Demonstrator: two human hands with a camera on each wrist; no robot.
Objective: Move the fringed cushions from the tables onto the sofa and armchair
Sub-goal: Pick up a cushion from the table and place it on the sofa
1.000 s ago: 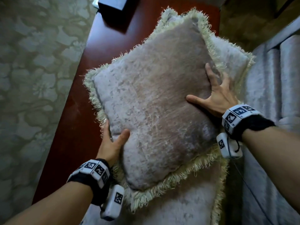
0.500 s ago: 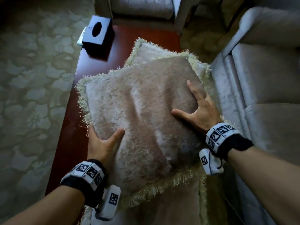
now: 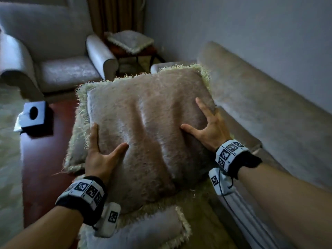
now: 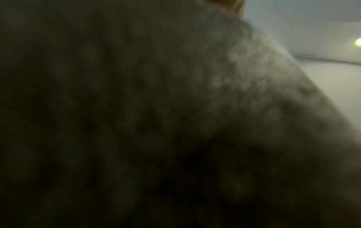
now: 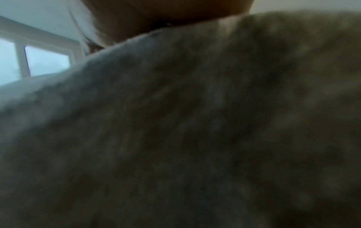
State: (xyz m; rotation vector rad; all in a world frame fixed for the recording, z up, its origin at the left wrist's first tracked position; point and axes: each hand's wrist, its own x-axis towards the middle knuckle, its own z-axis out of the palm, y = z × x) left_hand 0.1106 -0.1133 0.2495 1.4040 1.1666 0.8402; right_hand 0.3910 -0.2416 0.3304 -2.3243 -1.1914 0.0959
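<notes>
Lifted higher than a moment ago: top fringed cushion [image 3: 149, 126], now clear of the red table [image 3: 45, 159] and raised toward the sofa [image 3: 269, 112] at right. Clamped from both sides, left hand [image 3: 100, 155] and right hand [image 3: 210, 130], thumbs on the face, fingers wrapped behind the edges. Nothing placed yet, judging by bare sofa and armchair [image 3: 59, 69] seats. Left to shift: second cushion [image 3: 152, 229] near, below; another cushion [image 3: 129, 41] on the far side table [image 3: 143, 51].
</notes>
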